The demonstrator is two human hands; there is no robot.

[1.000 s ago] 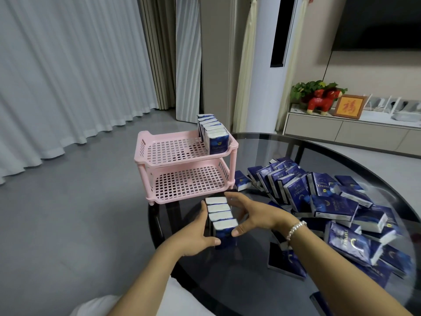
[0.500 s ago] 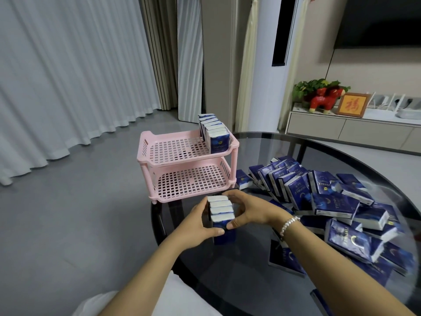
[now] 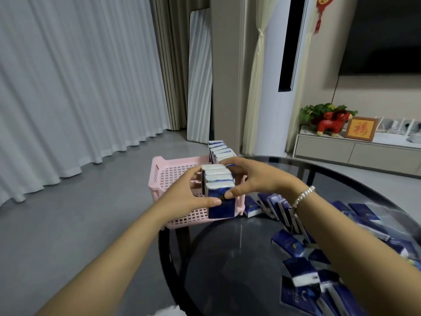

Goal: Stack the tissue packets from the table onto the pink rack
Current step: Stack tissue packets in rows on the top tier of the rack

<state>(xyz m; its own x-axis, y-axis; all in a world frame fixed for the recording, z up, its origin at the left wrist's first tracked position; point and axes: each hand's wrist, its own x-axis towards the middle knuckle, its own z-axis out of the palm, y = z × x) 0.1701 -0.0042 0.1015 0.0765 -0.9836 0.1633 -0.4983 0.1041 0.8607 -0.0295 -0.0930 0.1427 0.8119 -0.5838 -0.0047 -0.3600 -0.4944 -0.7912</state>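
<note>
A row of several blue-and-white tissue packets [image 3: 218,190] is pressed upright between my two hands, lifted off the glass in front of the pink rack [image 3: 168,176]. My left hand [image 3: 184,197] grips its near-left side, thumb on the front packet. My right hand [image 3: 252,176] clamps the far-right side. Another row of packets [image 3: 219,150] stands on the rack's top shelf at its right back corner. The held row hides part of both shelves. Many loose packets [image 3: 293,245] lie scattered on the round table to the right.
The dark round glass table [image 3: 227,265] carries the rack at its left edge, beyond which is grey floor. Curtains hang at left. A low cabinet [image 3: 355,151] with a red toy horse and a framed picture stands behind at right.
Both hands have lifted the row of packets off the table and carried it forward and up, level with the rack's top shelf. The camera has tilted and moved closer.
</note>
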